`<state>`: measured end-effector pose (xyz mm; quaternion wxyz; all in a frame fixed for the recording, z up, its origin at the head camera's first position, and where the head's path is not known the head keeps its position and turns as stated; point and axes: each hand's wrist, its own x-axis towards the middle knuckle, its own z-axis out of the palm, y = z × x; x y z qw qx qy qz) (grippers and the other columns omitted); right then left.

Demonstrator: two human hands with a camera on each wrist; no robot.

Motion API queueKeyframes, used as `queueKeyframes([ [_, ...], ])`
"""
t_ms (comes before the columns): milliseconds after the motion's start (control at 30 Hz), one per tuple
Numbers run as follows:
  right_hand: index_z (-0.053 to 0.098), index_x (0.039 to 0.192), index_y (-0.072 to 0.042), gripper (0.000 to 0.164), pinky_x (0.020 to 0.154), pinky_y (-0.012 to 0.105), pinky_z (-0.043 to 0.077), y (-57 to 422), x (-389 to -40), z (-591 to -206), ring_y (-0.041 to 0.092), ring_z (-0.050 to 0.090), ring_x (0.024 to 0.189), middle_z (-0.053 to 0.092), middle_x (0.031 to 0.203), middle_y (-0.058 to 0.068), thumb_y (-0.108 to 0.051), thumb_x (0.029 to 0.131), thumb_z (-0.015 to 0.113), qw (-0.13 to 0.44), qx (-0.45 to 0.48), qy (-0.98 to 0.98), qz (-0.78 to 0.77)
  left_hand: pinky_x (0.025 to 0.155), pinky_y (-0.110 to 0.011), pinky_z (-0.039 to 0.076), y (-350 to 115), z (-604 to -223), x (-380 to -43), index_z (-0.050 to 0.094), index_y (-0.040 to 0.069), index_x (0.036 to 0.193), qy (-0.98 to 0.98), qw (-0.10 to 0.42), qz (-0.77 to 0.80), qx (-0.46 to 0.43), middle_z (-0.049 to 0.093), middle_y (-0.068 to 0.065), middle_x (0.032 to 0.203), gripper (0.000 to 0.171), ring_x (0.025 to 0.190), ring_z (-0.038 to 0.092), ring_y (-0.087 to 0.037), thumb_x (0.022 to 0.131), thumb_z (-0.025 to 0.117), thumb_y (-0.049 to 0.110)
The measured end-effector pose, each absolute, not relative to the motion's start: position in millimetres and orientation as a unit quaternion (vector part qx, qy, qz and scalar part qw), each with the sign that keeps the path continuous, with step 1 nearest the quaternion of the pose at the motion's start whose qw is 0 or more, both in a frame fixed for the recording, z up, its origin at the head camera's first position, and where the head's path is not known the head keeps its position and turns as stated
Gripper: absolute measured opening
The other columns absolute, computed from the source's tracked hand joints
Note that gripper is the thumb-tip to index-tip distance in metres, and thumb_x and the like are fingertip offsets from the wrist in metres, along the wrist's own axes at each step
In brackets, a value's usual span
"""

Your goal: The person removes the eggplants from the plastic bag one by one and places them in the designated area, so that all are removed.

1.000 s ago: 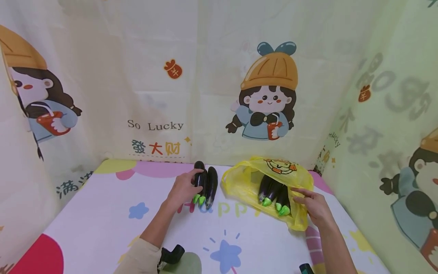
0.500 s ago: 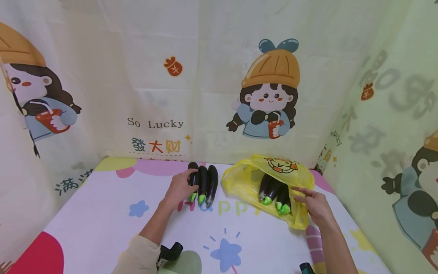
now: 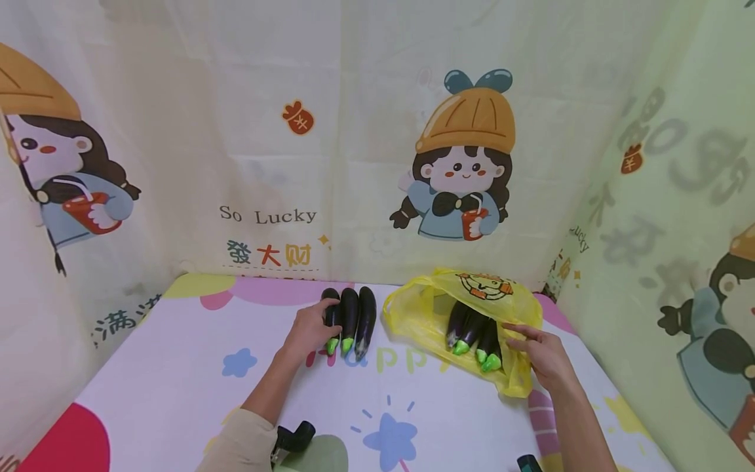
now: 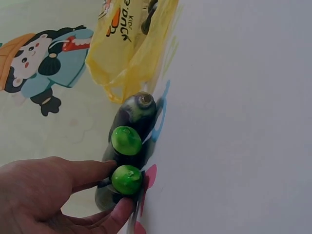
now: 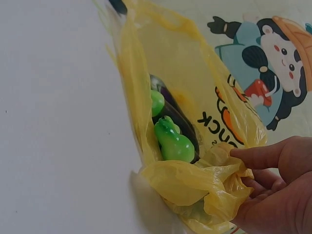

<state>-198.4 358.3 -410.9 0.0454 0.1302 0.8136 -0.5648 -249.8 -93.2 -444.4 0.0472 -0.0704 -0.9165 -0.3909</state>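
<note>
Yellow plastic over on the right: the bag (image 3: 407,313) lies on its side on the white printed tablecloth (image 3: 177,393), its mouth turned towards the person. And there's the right hand (image 3: 544,357) at the right side of that mouth, thumb and fingers pinching a crumpled fold of it. Inside, dark eggplants (image 3: 474,326) lie bunched together, 4 ends showing at the opening, 3 of them bright green.

Across to the left hand (image 3: 308,330), its grip narrow, fingers either side of the leftmost eggplant (image 3: 333,319) just above the green cap. That's 1 of 3 in a row outside the bag, all lying lengthwise away from the person: the middle eggplant (image 3: 349,314), green-capped too, is right beside it, and the right-hand eggplant (image 3: 366,320), with a dull, capless near end, sits between that and the bag.

Nearer the person, a printed blue star (image 3: 389,440) on the cloth; a black object (image 3: 297,436) by the left sleeve (image 3: 240,440), only partly in view. Behind it all hangs a pale curtain (image 3: 360,196) with a cartoon figure (image 3: 463,164) in an orange hat, and "So Lucky" lettering (image 3: 268,215) to its left.
</note>
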Motion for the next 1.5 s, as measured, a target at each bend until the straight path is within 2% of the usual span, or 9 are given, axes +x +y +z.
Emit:
queueKeyframes([
  [233, 0.052, 0.151, -0.001, 0.048, 0.091, 0.016, 0.042, 359.5, -197.3, -410.7, 0.039, 0.030, 0.149, 0.027, 0.167, 0.026, -0.013, 0.105, 0.058, 0.050, 0.129, 0.821, -0.554, 0.099, -0.059, 0.054, -93.6, -446.3, -251.3, 0.060, 0.009, 0.144, -0.917, 0.039, -0.390, -0.071, 0.062, -0.028, 0.140, 0.055, 0.126, 0.061, -0.045, 0.092, 0.077, 0.015],
  [467, 0.050, 0.152, -0.001, 0.049, 0.117, 0.044, 0.037, 359.3, -198.2, -410.5, 0.039, 0.029, 0.149, 0.026, 0.167, 0.026, -0.012, 0.105, 0.057, 0.052, 0.132, 0.818, -0.558, 0.092, -0.058, 0.058, -94.6, -444.3, -249.8, 0.061, 0.009, 0.143, -0.917, 0.037, -0.390, -0.072, 0.061, -0.031, 0.139, 0.054, 0.124, 0.059, -0.048, 0.092, 0.077, 0.015],
  [600, 0.050, 0.152, -0.001, 0.049, 0.119, 0.047, 0.034, 359.0, -199.2, -410.1, 0.039, 0.028, 0.149, 0.025, 0.167, 0.026, -0.012, 0.105, 0.057, 0.051, 0.132, 0.816, -0.560, 0.085, -0.054, 0.060, -94.8, -444.9, -249.5, 0.062, 0.010, 0.142, -0.919, 0.035, -0.388, -0.065, 0.060, -0.031, 0.138, 0.054, 0.122, 0.057, -0.047, 0.091, 0.078, 0.016],
  [700, 0.050, 0.152, -0.001, 0.049, 0.113, 0.039, 0.039, 359.4, -199.7, -409.9, 0.039, 0.029, 0.149, 0.026, 0.167, 0.025, -0.012, 0.105, 0.057, 0.051, 0.133, 0.815, -0.561, 0.082, -0.053, 0.061, -94.8, -444.3, -249.7, 0.062, 0.010, 0.142, -0.921, 0.035, -0.384, -0.062, 0.058, -0.032, 0.136, 0.054, 0.119, 0.056, -0.046, 0.091, 0.078, 0.016],
  [867, 0.050, 0.152, 0.000, 0.049, 0.090, 0.014, 0.044, 359.7, -199.5, -410.3, 0.039, 0.031, 0.149, 0.027, 0.167, 0.026, -0.011, 0.105, 0.057, 0.048, 0.127, 0.814, -0.564, 0.078, -0.051, 0.061, -94.3, -442.3, -250.4, 0.063, 0.010, 0.140, -0.922, 0.037, -0.380, -0.062, 0.058, -0.031, 0.127, 0.053, 0.110, 0.057, -0.041, 0.090, 0.078, 0.013],
  [1033, 0.051, 0.151, 0.000, 0.049, 0.094, 0.019, 0.044, 357.8, -198.3, -412.8, 0.038, 0.030, 0.148, 0.026, 0.167, 0.027, -0.011, 0.104, 0.058, 0.048, 0.124, 0.816, -0.563, 0.077, -0.048, 0.060, -95.4, -445.0, -249.3, 0.063, 0.010, 0.141, -0.923, 0.042, -0.379, -0.060, 0.058, -0.028, 0.124, 0.053, 0.105, 0.057, -0.038, 0.090, 0.079, 0.013],
  [1167, 0.052, 0.150, 0.000, 0.049, 0.084, 0.013, 0.045, 355.8, -198.9, -414.0, 0.036, 0.033, 0.144, 0.028, 0.166, 0.027, -0.012, 0.104, 0.059, 0.045, 0.124, 0.817, -0.561, 0.077, -0.047, 0.058, -96.6, -446.6, -248.7, 0.063, 0.011, 0.141, -0.925, 0.049, -0.374, -0.057, 0.058, -0.027, 0.122, 0.053, 0.103, 0.057, -0.036, 0.090, 0.078, 0.014],
  [1367, 0.053, 0.150, -0.002, 0.048, 0.091, 0.018, 0.042, 357.4, -198.0, -413.2, 0.037, 0.032, 0.145, 0.028, 0.166, 0.026, -0.014, 0.104, 0.059, 0.046, 0.128, 0.825, -0.548, 0.078, -0.047, 0.058, -95.0, -447.2, -250.1, 0.062, 0.011, 0.143, -0.924, 0.048, -0.374, -0.058, 0.058, -0.027, 0.124, 0.053, 0.104, 0.057, -0.036, 0.092, 0.075, 0.013],
  [1500, 0.053, 0.150, -0.002, 0.048, 0.086, 0.014, 0.043, 358.7, -197.5, -413.9, 0.038, 0.032, 0.146, 0.028, 0.166, 0.026, -0.015, 0.104, 0.059, 0.047, 0.130, 0.824, -0.550, 0.077, -0.046, 0.058, -93.1, -446.4, -249.2, 0.062, 0.011, 0.143, -0.924, 0.045, -0.376, -0.058, 0.058, -0.028, 0.125, 0.052, 0.103, 0.056, -0.035, 0.093, 0.075, 0.013],
])
